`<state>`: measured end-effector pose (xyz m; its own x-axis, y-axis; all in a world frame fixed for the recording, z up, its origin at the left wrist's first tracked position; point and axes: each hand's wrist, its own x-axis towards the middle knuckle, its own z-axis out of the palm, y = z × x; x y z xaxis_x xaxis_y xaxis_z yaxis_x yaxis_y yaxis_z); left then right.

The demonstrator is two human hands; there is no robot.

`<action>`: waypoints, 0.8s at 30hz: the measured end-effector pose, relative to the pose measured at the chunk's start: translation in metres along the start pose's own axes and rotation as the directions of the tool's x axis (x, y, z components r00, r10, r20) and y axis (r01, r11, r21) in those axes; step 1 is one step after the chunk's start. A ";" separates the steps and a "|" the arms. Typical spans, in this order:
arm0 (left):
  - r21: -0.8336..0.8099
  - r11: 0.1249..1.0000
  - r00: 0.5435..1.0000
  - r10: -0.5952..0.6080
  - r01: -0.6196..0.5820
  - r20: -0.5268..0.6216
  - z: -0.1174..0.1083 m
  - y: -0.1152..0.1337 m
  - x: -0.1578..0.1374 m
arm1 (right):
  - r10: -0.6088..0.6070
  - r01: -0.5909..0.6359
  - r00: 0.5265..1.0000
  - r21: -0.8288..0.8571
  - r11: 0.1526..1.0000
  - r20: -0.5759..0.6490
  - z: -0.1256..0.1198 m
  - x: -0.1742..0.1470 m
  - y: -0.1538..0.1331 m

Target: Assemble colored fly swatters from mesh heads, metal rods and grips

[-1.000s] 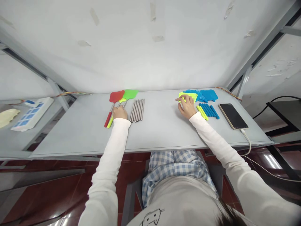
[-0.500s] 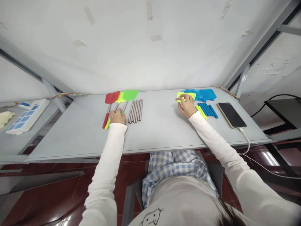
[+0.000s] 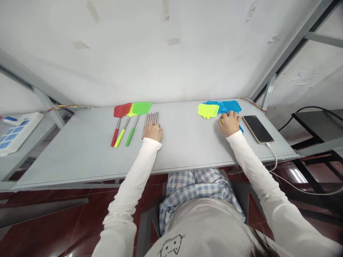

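My left hand [image 3: 153, 131] rests on a row of thin metal rods [image 3: 152, 117], its fingers slightly apart over them. Left of it lie three assembled fly swatters: a red one [image 3: 122, 110], a yellow one [image 3: 119, 138] and a green one [image 3: 142, 107]. On the right, my right hand [image 3: 230, 123] covers most of the short yellow and blue handles, fingers spread and bent down over them. The end of a blue handle [image 3: 241, 129] shows beside it. Behind that hand lie a loose yellow swatter head [image 3: 208, 110] and overlapping blue swatter heads [image 3: 232, 106].
A phone [image 3: 258, 129] with a white charging cable [image 3: 273, 153] lies at the right of the grey table [image 3: 182, 150]. A white wall [image 3: 171, 71] rises behind. At far left, a white tray with blue squares [image 3: 16, 134] sits on another surface. Metal posts frame both sides.
My left hand has left the green swatter's handle and moved right onto the metal rods. My right hand has let go of the yellow swatter head and moved right over the handles.
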<state>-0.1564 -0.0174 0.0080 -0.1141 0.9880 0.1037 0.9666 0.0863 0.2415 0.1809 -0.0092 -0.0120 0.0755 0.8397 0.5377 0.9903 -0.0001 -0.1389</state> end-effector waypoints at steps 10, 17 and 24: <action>-0.164 0.979 0.993 0.114 -0.117 -0.029 0.003 0.015 -0.012 | -0.136 0.141 0.965 -0.005 0.990 0.225 -0.015 -0.028 -0.004; -0.202 0.978 0.998 0.032 -0.043 -0.056 0.004 0.030 -0.005 | -0.071 0.074 0.994 -0.032 0.997 0.083 -0.011 -0.029 -0.005; -0.230 0.971 0.996 -0.045 0.062 0.082 0.018 0.039 0.029 | -0.253 0.258 0.929 0.016 0.966 0.270 -0.011 -0.029 -0.026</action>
<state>-0.1182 0.0167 0.0034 -0.1380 0.9903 0.0139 0.8786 0.1159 0.4633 0.1547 -0.0394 -0.0144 -0.2118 0.9268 0.3101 0.9742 0.2254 -0.0084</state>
